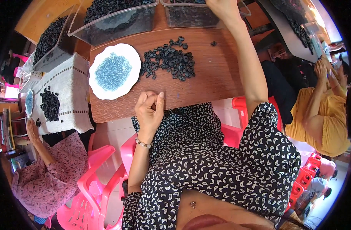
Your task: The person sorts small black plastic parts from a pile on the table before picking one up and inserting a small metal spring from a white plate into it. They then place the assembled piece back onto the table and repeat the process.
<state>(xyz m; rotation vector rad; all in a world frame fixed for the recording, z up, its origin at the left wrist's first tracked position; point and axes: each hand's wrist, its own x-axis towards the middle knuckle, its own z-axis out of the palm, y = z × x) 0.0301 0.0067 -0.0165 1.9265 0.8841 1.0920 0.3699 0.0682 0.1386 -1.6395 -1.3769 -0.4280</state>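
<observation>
My left hand [149, 109] is closed, its fingers curled and thumb pressed in, at the near edge of the wooden table [217, 76]. Anything inside it is hidden. Stretched far forward, my right hand [222, 9] is over a clear plastic bin [187, 17] of small black pieces; its fingers are cut off by the upper edge. On the table lies a loose pile of small black ring-like pieces [171, 59], with a single black piece [213, 43] apart to the right. Left of the pile, a white scalloped plate [96, 86] carries many tiny blue-grey bits.
Another clear bin [125, 28] of black pieces stands at the far left of the table. A cloth-covered table [73, 96] with a black pile [50, 105] adjoins on the left, where a person in pink sits. Someone in yellow [317, 119] works at right. Pink chairs [91, 188] stand nearby.
</observation>
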